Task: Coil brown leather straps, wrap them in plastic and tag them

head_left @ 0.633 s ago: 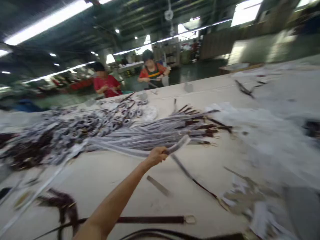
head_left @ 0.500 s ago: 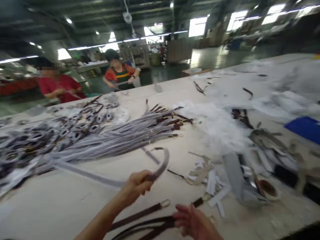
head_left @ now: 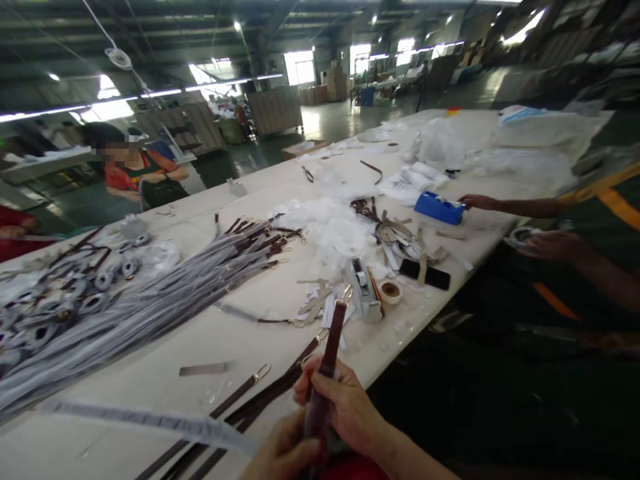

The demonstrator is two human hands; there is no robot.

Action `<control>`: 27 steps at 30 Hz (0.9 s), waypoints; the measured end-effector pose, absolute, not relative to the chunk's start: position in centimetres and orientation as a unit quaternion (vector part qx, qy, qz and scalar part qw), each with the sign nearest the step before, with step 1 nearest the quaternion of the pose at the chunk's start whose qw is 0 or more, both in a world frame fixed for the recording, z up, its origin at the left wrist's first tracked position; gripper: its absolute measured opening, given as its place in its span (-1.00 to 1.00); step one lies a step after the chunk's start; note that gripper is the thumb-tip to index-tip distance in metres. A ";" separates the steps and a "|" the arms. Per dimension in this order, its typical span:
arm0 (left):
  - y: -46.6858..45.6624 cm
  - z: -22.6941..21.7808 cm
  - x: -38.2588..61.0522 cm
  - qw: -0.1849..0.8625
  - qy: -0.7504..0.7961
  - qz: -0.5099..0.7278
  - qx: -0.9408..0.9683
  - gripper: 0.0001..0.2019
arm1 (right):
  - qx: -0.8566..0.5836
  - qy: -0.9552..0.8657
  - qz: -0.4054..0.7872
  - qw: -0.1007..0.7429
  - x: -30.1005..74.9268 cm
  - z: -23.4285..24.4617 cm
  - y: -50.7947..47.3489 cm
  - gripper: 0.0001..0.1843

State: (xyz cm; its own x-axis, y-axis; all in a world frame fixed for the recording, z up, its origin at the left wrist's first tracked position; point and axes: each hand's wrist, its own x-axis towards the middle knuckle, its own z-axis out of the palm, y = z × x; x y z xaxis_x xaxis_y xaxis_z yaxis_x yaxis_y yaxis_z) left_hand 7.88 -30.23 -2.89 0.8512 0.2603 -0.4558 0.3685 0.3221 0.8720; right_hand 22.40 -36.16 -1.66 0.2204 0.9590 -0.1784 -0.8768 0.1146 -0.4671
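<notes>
At the bottom centre my right hand [head_left: 345, 407] and my left hand [head_left: 283, 457] are both closed round a dark brown strap [head_left: 331, 347]. The strap stands nearly upright, with a metal ring at its top end. A long clear plastic sleeve [head_left: 150, 420] trails leftwards over the table from beside my left hand. More brown straps [head_left: 240, 399] with metal clips lie flat on the white table [head_left: 150, 373] just ahead of my hands.
A big heap of sleeved straps [head_left: 150, 300] and coiled ones [head_left: 65, 300] fills the left. A tape dispenser [head_left: 363, 287], tape roll [head_left: 391, 292], black phone [head_left: 425, 273] and scraps lie mid-table. A co-worker's hand [head_left: 477, 201] reaches a blue dispenser [head_left: 440, 208]. Another person [head_left: 143, 177] works opposite.
My left hand has drawn the clear sleeve back from the heap towards me. My right hand has come up, and both hands now grip a brown strap. The view has swung right.
</notes>
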 end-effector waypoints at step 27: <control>-43.0 -0.5 23.4 0.660 0.108 -0.114 0.735 -0.46 | -0.387 -0.097 0.336 0.854 34.1 1.4 -55.7 -0.57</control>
